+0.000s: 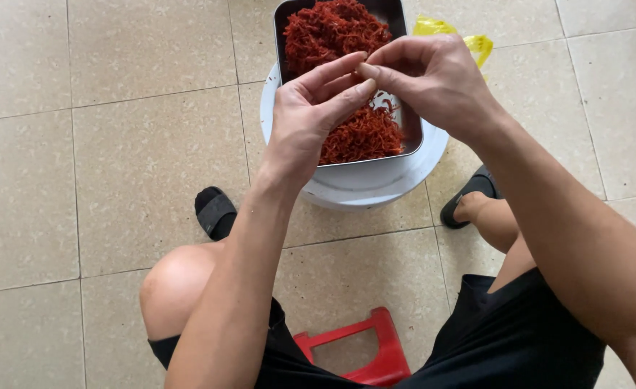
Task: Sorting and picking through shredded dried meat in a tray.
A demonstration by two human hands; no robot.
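The left hand is raised over the near half of a rectangular metal tray, palm turned toward the camera, fingers extended and angled up to the right; its thumb and forefinger tips close in to meet the right hand, which comes in from the right with fingers curled and thumb pressed to forefinger; the two sets of fingertips touch at one point above the tray's middle; both pinches are closed, but whatever sits between the tips is too small to make out.

The tray holds a heaped mass of red shredded strands; the heap fills the far end and the near left corner, with a patch of bare metal showing at the right behind the hands; the tray rests on top of a white round bucket, overhanging it at the far side.

Just beyond the right hand, a crumpled yellow plastic bag lies on the beige tiled floor, beside the tray's far right corner.

The person sits on a low red plastic stool, wearing black shorts, knees apart on either side of the bucket; a black sandal is on the left foot.
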